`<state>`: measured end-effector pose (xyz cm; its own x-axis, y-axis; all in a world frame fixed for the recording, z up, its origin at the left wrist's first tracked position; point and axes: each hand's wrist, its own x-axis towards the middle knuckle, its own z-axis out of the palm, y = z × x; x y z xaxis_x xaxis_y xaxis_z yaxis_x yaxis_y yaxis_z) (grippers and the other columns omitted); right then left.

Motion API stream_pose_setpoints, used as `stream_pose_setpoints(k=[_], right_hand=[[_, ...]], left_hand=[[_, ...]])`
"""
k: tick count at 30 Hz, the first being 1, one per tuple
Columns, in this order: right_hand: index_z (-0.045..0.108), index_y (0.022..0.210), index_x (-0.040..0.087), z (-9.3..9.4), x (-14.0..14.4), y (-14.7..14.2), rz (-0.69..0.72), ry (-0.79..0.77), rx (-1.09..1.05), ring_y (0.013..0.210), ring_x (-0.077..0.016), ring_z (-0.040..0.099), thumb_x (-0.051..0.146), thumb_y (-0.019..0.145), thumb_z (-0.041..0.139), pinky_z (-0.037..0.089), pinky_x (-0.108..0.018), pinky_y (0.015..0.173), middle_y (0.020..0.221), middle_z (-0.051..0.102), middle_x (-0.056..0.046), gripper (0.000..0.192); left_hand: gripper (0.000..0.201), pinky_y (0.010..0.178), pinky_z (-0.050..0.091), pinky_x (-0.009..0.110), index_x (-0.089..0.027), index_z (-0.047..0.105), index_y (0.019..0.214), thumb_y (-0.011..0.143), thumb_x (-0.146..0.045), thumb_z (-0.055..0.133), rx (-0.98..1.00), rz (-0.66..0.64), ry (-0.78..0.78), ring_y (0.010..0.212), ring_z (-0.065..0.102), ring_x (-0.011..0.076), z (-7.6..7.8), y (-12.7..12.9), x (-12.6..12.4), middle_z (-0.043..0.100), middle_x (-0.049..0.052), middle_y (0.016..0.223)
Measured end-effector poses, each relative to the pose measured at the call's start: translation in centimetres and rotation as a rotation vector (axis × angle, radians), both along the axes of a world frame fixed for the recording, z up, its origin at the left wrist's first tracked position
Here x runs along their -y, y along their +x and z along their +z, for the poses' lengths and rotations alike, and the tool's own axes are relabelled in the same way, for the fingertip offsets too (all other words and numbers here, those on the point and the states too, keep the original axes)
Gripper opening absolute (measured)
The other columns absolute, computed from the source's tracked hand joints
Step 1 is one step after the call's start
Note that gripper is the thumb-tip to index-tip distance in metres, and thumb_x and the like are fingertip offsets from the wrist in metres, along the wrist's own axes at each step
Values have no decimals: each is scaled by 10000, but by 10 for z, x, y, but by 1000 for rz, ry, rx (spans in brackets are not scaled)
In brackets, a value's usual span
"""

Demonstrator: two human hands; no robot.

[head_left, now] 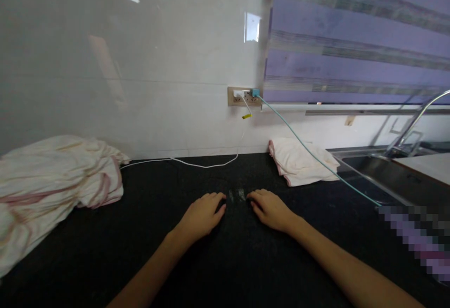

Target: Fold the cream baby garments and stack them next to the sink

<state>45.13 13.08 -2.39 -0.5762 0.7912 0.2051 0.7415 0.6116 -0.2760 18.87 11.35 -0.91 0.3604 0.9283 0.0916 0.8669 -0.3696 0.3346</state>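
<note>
Resting on a black desk (242,266): left hand (202,216) and right hand (270,208), near each other but not touching, thumb and loosely curved fingers apart on both. Between them, pale smudges (241,194) on the desk. Farther back, a white cable (206,166) along the wall (168,120). To the left, a crumpled white cloth (70,172); to the right, a smaller white cloth (300,160), near a sink (397,174).
</note>
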Motion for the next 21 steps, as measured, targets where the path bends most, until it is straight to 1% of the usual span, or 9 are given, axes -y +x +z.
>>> stream_pose_setpoints(k=[3,5,7,9,11,14,16,21], right_hand=[[640,1235,183,4,3,-1,10,5,15,1096,-220,628,265,1015,436,448,-336,976,1162,697,-99,310],[606,1282,177,6,6,-3,18,2,14,1082,-223,640,292,1021,440,453,-334,961,1173,698,-105,330],[534,1376,162,7,9,-4,11,-3,8,1056,-229,651,318,1024,446,463,-340,937,1167,699,-118,395],[513,1399,162,6,12,-4,21,-7,8,1070,-237,650,327,1025,446,465,-348,944,1182,695,-124,414],[565,1342,180,5,12,-4,57,-10,8,1122,-240,636,320,1026,445,454,-360,990,1222,686,-119,367],[616,1286,191,1,11,-4,92,-12,7,1164,-243,619,320,1024,447,445,-378,1033,1240,683,-112,338],[617,1300,182,-1,9,-4,89,-9,8,1176,-248,615,329,1024,447,446,-389,1043,1243,683,-120,356],[630,1301,179,-5,7,-3,87,-16,2,1163,-248,622,348,1021,455,453,-394,1042,1258,682,-122,371]], left_hand=[[396,1045,445,391,-217,662,1286,995,-390,457,3,-1,-7,1198,634,288,-1,0,0,700,121,1275],[408,1005,468,392,-230,648,1310,995,-403,454,-2,12,-17,1171,657,300,1,1,2,703,127,1273],[448,927,495,398,-244,594,1380,995,-424,451,-7,45,-19,1078,697,316,4,4,6,725,137,1203],[479,850,506,403,-256,547,1428,998,-439,441,-9,73,-11,958,721,327,7,6,10,747,136,1081],[435,819,505,405,-271,596,1369,995,-436,446,-8,65,-3,885,724,328,8,7,14,750,126,996],[327,855,500,412,-280,699,1190,969,-428,509,44,31,8,902,720,328,5,7,16,749,121,987],[282,896,495,420,-278,721,1127,938,-423,570,116,39,12,910,716,327,2,6,16,749,114,970],[224,988,467,456,-280,730,1059,871,-389,676,269,72,3,887,708,321,-5,5,14,739,89,880]])
